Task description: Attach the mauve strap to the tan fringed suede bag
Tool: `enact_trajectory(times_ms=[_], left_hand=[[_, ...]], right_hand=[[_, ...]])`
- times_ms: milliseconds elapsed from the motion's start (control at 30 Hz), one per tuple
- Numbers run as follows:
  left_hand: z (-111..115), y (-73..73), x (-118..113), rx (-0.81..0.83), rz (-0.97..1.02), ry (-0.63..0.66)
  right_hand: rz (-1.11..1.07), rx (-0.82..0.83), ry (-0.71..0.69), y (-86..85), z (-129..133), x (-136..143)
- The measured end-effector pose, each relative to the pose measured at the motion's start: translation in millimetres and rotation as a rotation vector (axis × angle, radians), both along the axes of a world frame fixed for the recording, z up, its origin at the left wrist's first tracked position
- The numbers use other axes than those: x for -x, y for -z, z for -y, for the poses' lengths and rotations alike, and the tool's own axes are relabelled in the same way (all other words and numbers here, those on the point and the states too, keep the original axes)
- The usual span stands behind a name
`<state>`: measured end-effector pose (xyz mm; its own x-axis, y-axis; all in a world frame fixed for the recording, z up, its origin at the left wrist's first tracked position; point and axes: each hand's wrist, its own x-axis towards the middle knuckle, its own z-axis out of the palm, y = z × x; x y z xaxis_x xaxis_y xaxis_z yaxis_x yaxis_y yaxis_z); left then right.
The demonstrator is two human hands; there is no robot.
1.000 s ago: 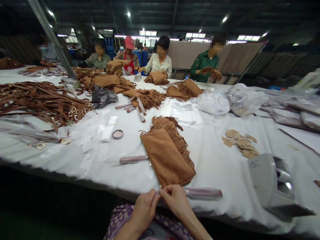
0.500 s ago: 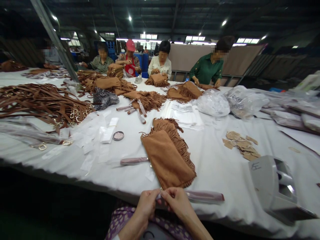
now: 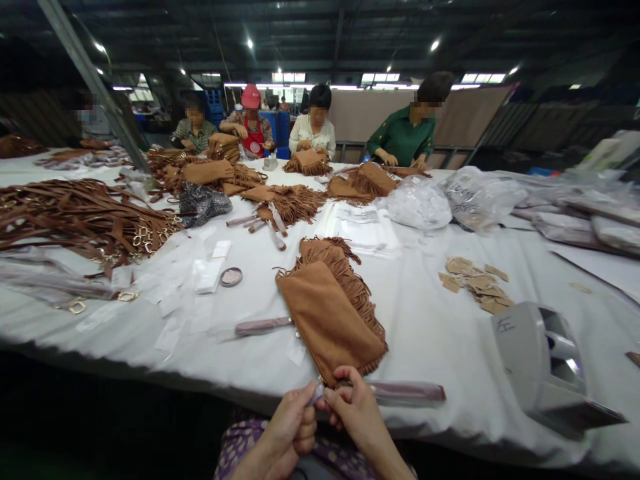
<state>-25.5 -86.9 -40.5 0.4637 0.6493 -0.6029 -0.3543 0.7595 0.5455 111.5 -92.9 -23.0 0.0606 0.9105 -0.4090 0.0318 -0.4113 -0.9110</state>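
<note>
A brown suede fringed bag (image 3: 333, 320) lies flat in front of me, its near corner just beyond my fingers. My left hand (image 3: 295, 423) is closed, pinching a small pale plastic-wrapped piece (image 3: 317, 395) by that corner. Against the same spot, my right hand (image 3: 360, 410) has its thumb bent in and its index finger raised; what it grips is hidden. A plastic-wrapped wrist strap (image 3: 410, 392) extends rightward from behind the right hand. Another wrapped strap (image 3: 263, 325) sticks out on the bag's left side.
Brown straps with gold clasps (image 3: 90, 220) are heaped at left. A small round dish (image 3: 231, 277) and white slips (image 3: 213, 267) lie nearer. Cardboard tags (image 3: 477, 283) and a grey tape dispenser (image 3: 530, 367) are at right. Co-workers, one in a green shirt (image 3: 403, 137), work across the table.
My right index finger has lifted away from the thumb, and the pale wrapped piece shows more above my left hand. The whole view has shifted slightly; the bag stays put on the table.
</note>
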Motion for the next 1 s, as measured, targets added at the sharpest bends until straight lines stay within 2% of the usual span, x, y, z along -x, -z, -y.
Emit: enact_trajectory(times_ms=[100,233,333,433,500,633,767,833,900,1000], left_hand=[[1,-2.0,6,0.052,0.181,0.059],[-5,-0.7,11,0.229,0.324,0.120],[-10,-2.4,12,0.346,0.336,0.106],[-10,-4.2,11,0.368,0.279,0.058],[-8,-2.9,8,0.273,0.168,0.024],[-4,2.8,5,-0.076,-0.174,0.019],[0,-0.2,5,-0.545,-0.570,0.031],[2,-5.4,4,-0.724,-0.632,0.050],[4,-10.7,4,-0.735,-0.522,0.108],[5,-16.7,4,-0.483,-0.247,0.175]], right_hand=[[-0.030,-0.031,0.029,3.1,4,4],[-0.045,-0.046,0.059,7.9,6,11],[0.005,-0.028,0.040,11.9,6,15],[0.064,-0.053,0.026,15.1,7,15],[0.083,-0.068,0.045,15.1,10,10],[0.019,-0.075,0.207,8.6,20,2],[-0.229,-0.034,0.189,-3.1,27,12],[-0.407,-0.021,0.181,-10.2,26,22],[-0.607,-0.001,0.198,-17.9,23,28],[-0.913,0.080,0.213,-26.8,17,25]])
